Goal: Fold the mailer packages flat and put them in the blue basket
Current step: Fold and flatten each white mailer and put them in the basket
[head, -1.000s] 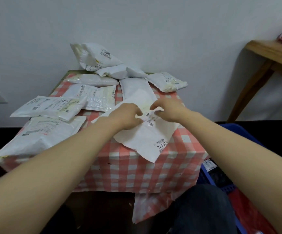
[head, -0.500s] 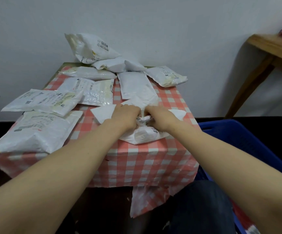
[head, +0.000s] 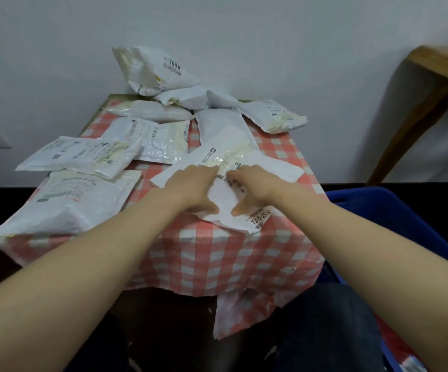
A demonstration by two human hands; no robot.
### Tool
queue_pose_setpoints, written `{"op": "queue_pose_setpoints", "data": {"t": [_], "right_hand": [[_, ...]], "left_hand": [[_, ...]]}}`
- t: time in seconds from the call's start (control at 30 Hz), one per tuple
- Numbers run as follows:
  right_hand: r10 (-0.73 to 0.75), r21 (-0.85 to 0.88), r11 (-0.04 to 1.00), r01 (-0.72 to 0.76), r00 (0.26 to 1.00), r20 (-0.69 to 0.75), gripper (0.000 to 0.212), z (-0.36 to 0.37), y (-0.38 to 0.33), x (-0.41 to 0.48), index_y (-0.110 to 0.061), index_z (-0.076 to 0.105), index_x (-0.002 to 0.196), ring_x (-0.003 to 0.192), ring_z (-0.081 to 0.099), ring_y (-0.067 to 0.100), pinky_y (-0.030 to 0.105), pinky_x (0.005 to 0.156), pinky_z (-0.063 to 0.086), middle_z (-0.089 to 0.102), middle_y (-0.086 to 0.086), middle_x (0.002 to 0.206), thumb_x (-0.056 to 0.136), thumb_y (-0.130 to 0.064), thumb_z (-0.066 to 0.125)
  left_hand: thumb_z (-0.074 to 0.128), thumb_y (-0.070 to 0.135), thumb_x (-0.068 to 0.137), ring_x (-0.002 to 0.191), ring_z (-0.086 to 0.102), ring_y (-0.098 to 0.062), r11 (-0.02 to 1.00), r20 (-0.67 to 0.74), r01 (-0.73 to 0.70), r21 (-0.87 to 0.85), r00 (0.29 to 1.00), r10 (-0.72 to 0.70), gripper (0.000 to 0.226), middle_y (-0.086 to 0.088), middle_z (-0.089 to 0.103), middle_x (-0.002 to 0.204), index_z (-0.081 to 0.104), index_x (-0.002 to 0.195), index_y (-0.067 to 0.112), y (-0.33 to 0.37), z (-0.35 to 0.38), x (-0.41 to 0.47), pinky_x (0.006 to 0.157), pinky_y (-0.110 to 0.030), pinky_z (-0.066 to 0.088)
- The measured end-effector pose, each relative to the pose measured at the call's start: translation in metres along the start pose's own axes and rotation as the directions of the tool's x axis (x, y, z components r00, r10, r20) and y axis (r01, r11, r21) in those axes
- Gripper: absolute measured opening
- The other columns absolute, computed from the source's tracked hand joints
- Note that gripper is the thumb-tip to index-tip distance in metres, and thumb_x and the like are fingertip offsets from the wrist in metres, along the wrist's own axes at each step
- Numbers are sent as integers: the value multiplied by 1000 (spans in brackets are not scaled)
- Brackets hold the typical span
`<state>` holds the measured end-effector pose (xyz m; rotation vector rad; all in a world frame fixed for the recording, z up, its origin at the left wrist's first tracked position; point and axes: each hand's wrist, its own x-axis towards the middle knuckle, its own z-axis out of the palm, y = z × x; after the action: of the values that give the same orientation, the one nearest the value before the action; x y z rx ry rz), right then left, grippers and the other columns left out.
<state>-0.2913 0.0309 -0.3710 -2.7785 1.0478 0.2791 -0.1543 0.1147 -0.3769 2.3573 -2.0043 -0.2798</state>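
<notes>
Head cam view: we've got both hands down on one white mailer [head: 224, 193] at the near right part of the checkered table [head: 244, 253]. Our left hand [head: 190, 187] lies flat on the mailer's left half, fingers pretty much straight and pointing away from us, thumb spread out toward the near edge. Our right hand [head: 255, 185] does the same on the right half, thumb angled in toward the left one. Neither hand has anything curled in it; they're just pressing the mailer onto the table. The mailer sits crooked, with one printed corner reaching the table's near edge and a barcode strip showing between our hands.

Farther back on the table from that mailer, the other mailers [head: 147, 135] are spread around: two big flat ones to the left, several more behind, and a puffy one [head: 153, 69] propped against the wall [head: 271, 36] at the table's far edge.

Blue basket [head: 394, 210] is on the floor just right of the table, only partly in frame, so we can't tell what's inside. A wooden bench [head: 432, 76] sits further right of the table, by the wall. Dark trousers [head: 324, 331] show below the table's front edge.
</notes>
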Motion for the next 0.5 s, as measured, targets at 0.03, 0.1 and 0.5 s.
{"op": "queue_pose_setpoints", "data": {"t": [0.03,0.1,0.5], "right_hand": [[9,-8,1000,-9,1000,18,71,-3,-3,2,-19,49,125,114,46,27,45,94,46,51,3,121,66,-41,82],[29,15,999,-30,999,36,62,-5,-7,6,-20,54,121,112,50,25,42,94,45,56,0,117,68,-35,82],[-94,110,989,98,995,-41,50,-22,-9,-1,-14,62,120,116,50,21,34,97,40,53,2,127,77,-35,74]], "left_hand": [[75,40,72,120,46,-26,1000,-44,4,25,999,-3,72,-4,50,132,41,132,20,2,0,3,96,-38,40],[74,35,73,109,52,-26,999,-99,-6,47,995,10,56,-3,58,119,48,121,19,4,1,7,88,-34,40],[69,37,78,128,39,-26,986,-118,-23,-167,993,3,65,-7,44,134,46,132,9,-11,-1,-9,104,-38,35]]}}
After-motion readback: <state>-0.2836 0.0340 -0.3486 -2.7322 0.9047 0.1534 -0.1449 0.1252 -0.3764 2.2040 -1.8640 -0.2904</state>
